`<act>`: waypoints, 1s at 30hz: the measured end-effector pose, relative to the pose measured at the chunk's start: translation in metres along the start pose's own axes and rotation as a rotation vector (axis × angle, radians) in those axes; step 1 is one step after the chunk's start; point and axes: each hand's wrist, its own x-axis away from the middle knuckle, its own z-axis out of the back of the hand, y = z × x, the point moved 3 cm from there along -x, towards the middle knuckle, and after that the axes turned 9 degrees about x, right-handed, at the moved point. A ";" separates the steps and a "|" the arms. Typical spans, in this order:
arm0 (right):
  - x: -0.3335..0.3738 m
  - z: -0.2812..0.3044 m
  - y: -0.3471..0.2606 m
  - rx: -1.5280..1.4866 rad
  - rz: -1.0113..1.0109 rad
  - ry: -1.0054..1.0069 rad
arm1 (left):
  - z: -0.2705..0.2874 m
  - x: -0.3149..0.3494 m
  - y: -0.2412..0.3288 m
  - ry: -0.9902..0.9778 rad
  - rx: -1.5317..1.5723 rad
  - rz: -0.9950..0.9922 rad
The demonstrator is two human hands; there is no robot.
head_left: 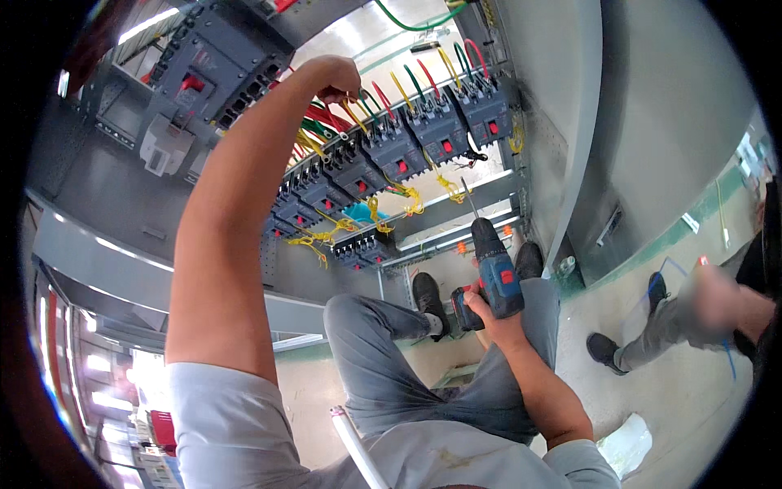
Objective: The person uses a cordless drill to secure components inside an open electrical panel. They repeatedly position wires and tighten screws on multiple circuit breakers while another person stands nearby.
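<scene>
My right hand (491,319) is wrapped round the handle of a blue and black cordless drill (498,281). Its long thin bit points up toward the cabinet, apart from the breakers. My left arm stretches up across a row of dark grey circuit breakers (399,155) with red switches. At the breakers' upper terminals, my left hand (336,80) has its fingers curled closed among red, yellow and green wires (326,121). What the fingertips pinch is hidden. Wires with ring lugs rise from several terminals, and bundles of thin yellow wire (411,200) hang below.
A larger breaker (204,69) is mounted at the upper left. The grey cabinet's side panel (562,106) stands on the right. Below is a smaller breaker block (358,251). Another person's legs (660,334) are at the right. A white cigarette-like stick (356,448) juts up close by.
</scene>
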 end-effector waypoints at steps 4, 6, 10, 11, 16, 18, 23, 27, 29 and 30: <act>0.003 0.007 0.009 -0.021 0.000 0.009 | 0.011 0.027 -0.003 0.303 0.212 -0.270; 0.004 0.007 0.011 -0.031 -0.013 -0.016 | 0.009 0.039 -0.023 0.507 -0.156 -0.526; 0.007 0.009 0.014 -0.002 -0.035 0.038 | -0.021 0.078 -0.005 0.467 -0.297 -0.506; 0.006 0.009 0.012 0.008 -0.024 0.048 | -0.030 0.086 0.004 0.370 -0.331 -0.462; 0.006 0.000 0.010 0.001 0.016 0.047 | -0.049 0.081 -0.010 0.436 -0.165 -0.581; 0.005 0.000 0.010 0.014 0.036 0.055 | -0.054 0.081 -0.007 0.502 -0.173 -0.587; 0.002 -0.004 0.018 -0.001 0.007 0.038 | -0.057 0.080 -0.005 0.519 -0.187 -0.517; 0.003 -0.007 0.014 0.003 0.006 -0.008 | -0.037 0.086 -0.008 0.469 -0.017 -0.574; 0.008 -0.006 0.015 -0.055 -0.026 -0.030 | -0.016 0.109 -0.005 0.648 -0.013 -0.823; 0.010 -0.004 0.016 -0.083 -0.040 -0.030 | -0.010 0.114 0.003 0.616 -0.110 -0.816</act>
